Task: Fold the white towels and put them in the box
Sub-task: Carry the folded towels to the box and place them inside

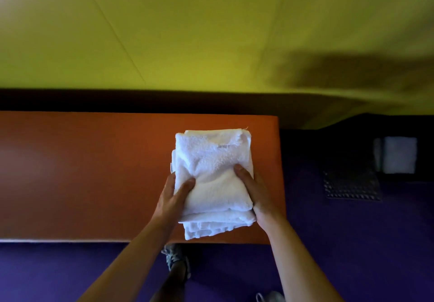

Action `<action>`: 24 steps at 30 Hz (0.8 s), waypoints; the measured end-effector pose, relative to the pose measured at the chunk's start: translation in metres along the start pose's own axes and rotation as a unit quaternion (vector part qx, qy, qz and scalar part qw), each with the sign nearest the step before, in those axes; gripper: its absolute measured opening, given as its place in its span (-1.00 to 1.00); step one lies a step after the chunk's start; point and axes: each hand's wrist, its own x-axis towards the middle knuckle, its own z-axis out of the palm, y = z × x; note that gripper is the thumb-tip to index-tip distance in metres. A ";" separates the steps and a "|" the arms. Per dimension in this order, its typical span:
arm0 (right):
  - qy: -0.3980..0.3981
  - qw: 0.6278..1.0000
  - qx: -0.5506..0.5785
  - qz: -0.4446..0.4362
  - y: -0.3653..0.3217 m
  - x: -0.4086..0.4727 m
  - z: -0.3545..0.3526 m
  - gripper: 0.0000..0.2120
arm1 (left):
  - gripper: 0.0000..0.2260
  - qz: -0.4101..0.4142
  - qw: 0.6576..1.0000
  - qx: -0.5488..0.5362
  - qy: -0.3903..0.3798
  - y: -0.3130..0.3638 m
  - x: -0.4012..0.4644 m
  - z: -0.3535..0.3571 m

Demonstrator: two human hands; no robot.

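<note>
Stretching across the top of the view, a yellow-green wall (187, 31) rises behind an orange-brown bench (82, 172) that stands on a purple floor (340, 243). A folded stack of white towels (211, 172) sits at the right end of the bench, its near edge overhanging the front edge slightly. The person's two bare forearms reach in from the bottom of the view. The left hand (172, 196) grips the stack's left side, thumb laid on top of the upper towel and the fingers hidden against the stack's side. The right hand (252, 189) grips the right side the same way, thumb on top, the fingers out of sight behind the cloth. On the floor well to the right of the bench stands a dark box (352, 184) with a perforated side, blurred by camera motion; a folded white towel in the box (399, 155) lies against its far right part. Below the bench edge, a grey shoe (175, 257) shows between the forearms, and the tip of a second shoe (270, 297) appears at the bottom of the view.
</note>
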 end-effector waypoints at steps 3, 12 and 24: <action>0.020 1.000 0.006 -0.009 -0.004 -0.044 -0.069 -0.55 | -0.71 0.014 1.000 0.020 -0.015 -0.008 -0.037 0.069; 0.096 0.994 0.035 -0.041 -0.016 -0.173 -0.285 -0.54 | -0.58 0.014 0.996 0.058 -0.070 -0.027 -0.140 0.282; 0.146 0.988 0.042 0.000 -0.050 -0.214 -0.504 -0.60 | -0.23 0.002 0.983 0.104 -0.150 -0.038 -0.150 0.504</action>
